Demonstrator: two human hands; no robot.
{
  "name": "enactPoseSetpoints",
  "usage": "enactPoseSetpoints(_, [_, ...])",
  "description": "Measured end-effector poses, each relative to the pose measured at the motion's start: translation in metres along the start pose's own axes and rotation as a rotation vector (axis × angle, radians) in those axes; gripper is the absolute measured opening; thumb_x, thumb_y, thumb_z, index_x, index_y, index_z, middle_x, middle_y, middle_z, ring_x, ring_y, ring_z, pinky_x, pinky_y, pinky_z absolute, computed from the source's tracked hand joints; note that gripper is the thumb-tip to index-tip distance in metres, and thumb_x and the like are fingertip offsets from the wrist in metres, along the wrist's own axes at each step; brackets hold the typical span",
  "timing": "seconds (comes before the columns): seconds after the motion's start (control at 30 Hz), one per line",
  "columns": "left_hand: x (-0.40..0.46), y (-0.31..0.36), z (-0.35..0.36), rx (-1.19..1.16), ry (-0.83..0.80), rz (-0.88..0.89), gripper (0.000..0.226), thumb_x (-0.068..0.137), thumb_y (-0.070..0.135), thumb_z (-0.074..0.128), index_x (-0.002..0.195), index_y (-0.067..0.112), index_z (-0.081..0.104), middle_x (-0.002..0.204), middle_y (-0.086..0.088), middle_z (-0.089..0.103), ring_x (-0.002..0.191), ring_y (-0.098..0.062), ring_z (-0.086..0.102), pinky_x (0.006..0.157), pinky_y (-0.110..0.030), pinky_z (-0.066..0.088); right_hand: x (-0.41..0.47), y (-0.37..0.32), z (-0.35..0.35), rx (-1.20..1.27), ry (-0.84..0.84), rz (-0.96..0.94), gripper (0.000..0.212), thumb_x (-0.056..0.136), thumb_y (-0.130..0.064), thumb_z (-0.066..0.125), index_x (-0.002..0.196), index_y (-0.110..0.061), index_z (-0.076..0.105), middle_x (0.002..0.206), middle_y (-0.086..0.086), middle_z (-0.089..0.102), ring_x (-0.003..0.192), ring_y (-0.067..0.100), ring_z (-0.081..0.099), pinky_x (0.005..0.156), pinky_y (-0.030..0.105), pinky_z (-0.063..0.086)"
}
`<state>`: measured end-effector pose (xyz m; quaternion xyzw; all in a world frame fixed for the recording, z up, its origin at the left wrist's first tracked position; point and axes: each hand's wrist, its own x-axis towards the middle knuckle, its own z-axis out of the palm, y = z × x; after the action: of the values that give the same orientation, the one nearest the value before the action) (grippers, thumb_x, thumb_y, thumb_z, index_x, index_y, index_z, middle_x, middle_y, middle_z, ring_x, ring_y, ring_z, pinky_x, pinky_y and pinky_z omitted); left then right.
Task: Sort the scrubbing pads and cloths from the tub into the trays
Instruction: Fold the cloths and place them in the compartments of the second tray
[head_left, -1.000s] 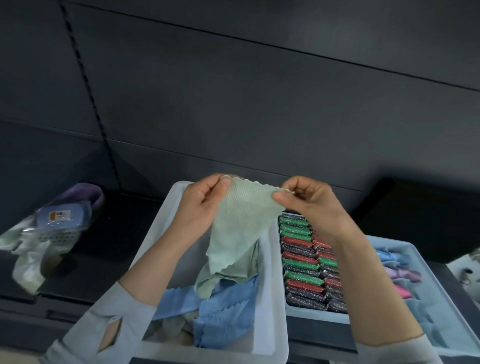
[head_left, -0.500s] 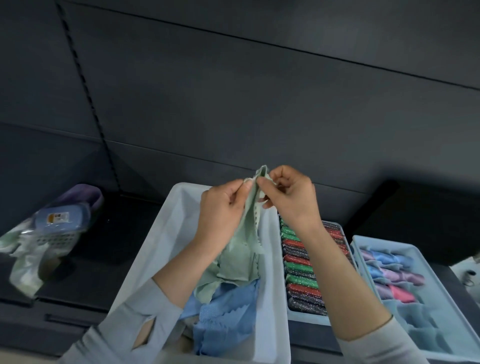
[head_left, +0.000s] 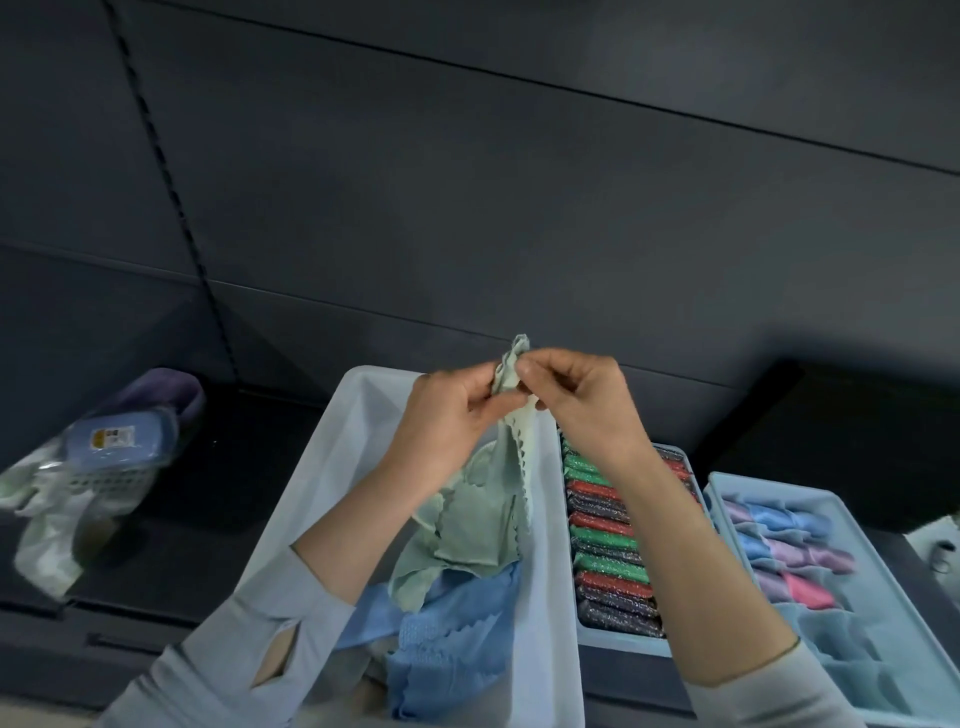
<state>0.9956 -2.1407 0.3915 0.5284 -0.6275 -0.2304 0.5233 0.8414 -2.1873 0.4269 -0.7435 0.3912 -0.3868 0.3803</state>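
A pale green cloth (head_left: 511, 447) hangs folded over the white tub (head_left: 337, 467). My left hand (head_left: 441, 415) and my right hand (head_left: 576, 400) pinch its top corners together, fingertips nearly touching above the tub's far end. Another green cloth (head_left: 457, 540) and blue cloths (head_left: 452, 639) lie in the tub below. To the right, a tray (head_left: 618, 643) holds rows of green, red and dark glittery scrubbing pads (head_left: 608, 545). Further right, a divided tray (head_left: 727, 486) holds folded blue, purple and pink cloths (head_left: 789, 551).
A small basket (head_left: 104, 483) with a blue labelled pack and a purple item lies tipped on the dark shelf at left, with pale plastic wrap beside it. A dark panelled wall stands behind. A dark raised block sits at the back right.
My hands have come together, folding the spread green cloth in half, so its two top corners now meet. The view has shifted slightly left.
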Motion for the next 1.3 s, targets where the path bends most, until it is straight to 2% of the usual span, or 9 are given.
enactPoseSetpoints(0.2, [0.003,-0.008,-0.007,-0.042,0.043,-0.112,0.029,0.087,0.036,0.055,0.091,0.01,0.068,0.08,-0.014,0.071,0.078,-0.037,0.067,0.074,-0.052,0.056,-0.002,0.011,-0.011,0.083,0.048,0.014,0.022,0.084,-0.02,0.076,0.105,-0.022,0.071,0.098,0.001,0.072,0.091,0.012,0.066,0.086,0.03,0.053])
enactPoseSetpoints(0.3, [0.007,0.005,-0.013,-0.241,0.045,-0.186,0.013,0.094,0.012,0.059,0.094,0.008,0.071,0.087,-0.01,0.074,0.083,-0.026,0.072,0.079,-0.043,0.06,-0.007,0.021,-0.011,0.124,-0.19,0.169,0.038,0.084,-0.026,0.075,0.119,-0.018,0.063,0.114,0.0,0.07,0.108,0.012,0.065,0.094,0.029,0.051])
enactPoseSetpoints(0.37, [0.01,0.01,-0.017,-0.385,0.06,-0.239,0.014,0.094,0.005,0.058,0.095,0.011,0.07,0.089,-0.007,0.074,0.082,-0.017,0.071,0.075,-0.032,0.059,-0.014,0.026,-0.005,0.207,-0.289,0.255,0.028,0.086,-0.018,0.072,0.11,-0.006,0.067,0.107,0.006,0.073,0.099,0.014,0.068,0.089,0.026,0.053])
enactPoseSetpoints(0.53, [0.014,0.009,-0.025,-0.773,0.209,-0.501,0.014,0.097,0.014,0.056,0.102,0.008,0.068,0.091,-0.005,0.072,0.081,-0.014,0.069,0.069,-0.024,0.056,-0.023,0.03,0.004,0.301,-0.209,0.274,0.016,0.085,-0.014,0.072,0.09,0.001,0.069,0.084,0.012,0.071,0.074,0.019,0.061,0.07,0.026,0.05])
enactPoseSetpoints(0.67, [-0.013,-0.006,-0.01,-0.591,-0.166,-0.761,0.023,0.093,0.028,0.062,0.105,0.008,0.068,0.1,-0.009,0.074,0.085,-0.015,0.072,0.071,-0.024,0.057,-0.028,0.037,0.007,0.315,-0.135,0.346,0.024,0.086,-0.013,0.071,0.096,0.008,0.066,0.09,0.021,0.072,0.076,0.022,0.066,0.074,0.038,0.055])
enactPoseSetpoints(0.8, [-0.031,-0.017,0.006,-0.542,-0.158,-0.755,0.022,0.089,0.005,0.066,0.111,0.005,0.067,0.106,-0.013,0.072,0.086,-0.018,0.071,0.071,-0.023,0.058,-0.035,0.044,0.009,0.315,-0.119,0.44,0.019,0.091,-0.012,0.066,0.101,0.003,0.068,0.079,0.004,0.072,0.066,0.011,0.065,0.059,0.022,0.052])
enactPoseSetpoints(0.97, [-0.024,-0.009,0.005,-0.436,-0.004,-0.53,0.018,0.086,0.003,0.069,0.098,0.017,0.069,0.088,0.002,0.072,0.072,-0.008,0.068,0.065,-0.022,0.057,-0.031,0.039,0.006,0.408,-0.067,0.388,0.024,0.092,-0.001,0.06,0.111,-0.01,0.071,0.09,0.012,0.074,0.072,0.017,0.069,0.061,0.028,0.057])
enactPoseSetpoints(1.13, [-0.02,0.002,0.001,-0.431,0.072,-0.43,0.033,0.082,-0.018,0.054,0.073,0.01,0.068,0.074,0.007,0.067,0.063,-0.008,0.062,0.058,-0.017,0.05,-0.029,0.034,0.006,0.399,-0.044,0.321,0.045,0.092,0.014,0.046,0.067,-0.014,0.072,0.067,-0.001,0.068,0.059,0.008,0.058,0.052,0.019,0.047])
enactPoseSetpoints(1.3, [-0.022,-0.001,0.003,-0.587,-0.04,-0.546,0.018,0.097,0.016,0.055,0.107,0.016,0.07,0.098,-0.003,0.072,0.082,-0.02,0.068,0.071,-0.029,0.056,-0.029,0.035,0.006,0.362,0.009,0.238,0.056,0.094,0.014,0.041,0.056,-0.019,0.068,0.068,-0.003,0.065,0.064,0.011,0.054,0.054,0.019,0.045])
